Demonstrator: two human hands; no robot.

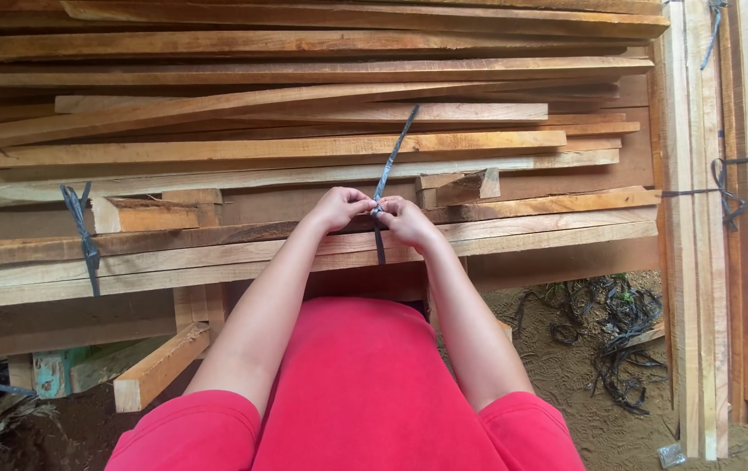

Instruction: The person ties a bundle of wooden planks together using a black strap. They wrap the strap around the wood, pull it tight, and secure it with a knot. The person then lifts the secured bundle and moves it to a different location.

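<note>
My left hand (337, 208) and my right hand (409, 220) meet over a bundle of long wooden planks (217, 253). Both pinch a dark strap (389, 166) at the point where its ends come together. One end of the strap runs up and away over the stacked boards, and the other end hangs down over the front plank edge between my hands. My forearms reach out from red sleeves.
Another dark strap (82, 231) ties the planks at left. Upright planks (705, 227) with a strap stand at right. A heap of loose dark straps (618, 336) lies on the sandy ground. A short wood block (160, 366) sticks out at lower left.
</note>
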